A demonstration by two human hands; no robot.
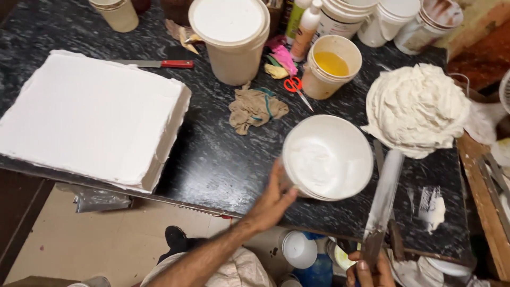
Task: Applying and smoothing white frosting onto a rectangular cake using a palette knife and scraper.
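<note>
Now a white bucket point(328, 157) is held at its side by the left hand point(273, 199), near the front edge of the dark table point(212, 159). It is tipped, with its open mouth turned up toward the camera. A long flat blade point(383, 196) is gripped by the right hand point(366, 271), and it points up and away. The white paste could be spilled if the bucket is tipped more. A white slab point(90, 117) is seen well apart on the left.

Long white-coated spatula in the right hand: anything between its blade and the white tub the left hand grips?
Nothing visible. The long white-coated spatula in the right hand lies just right of the round white tub of white paste, gripped by the left hand.
</note>
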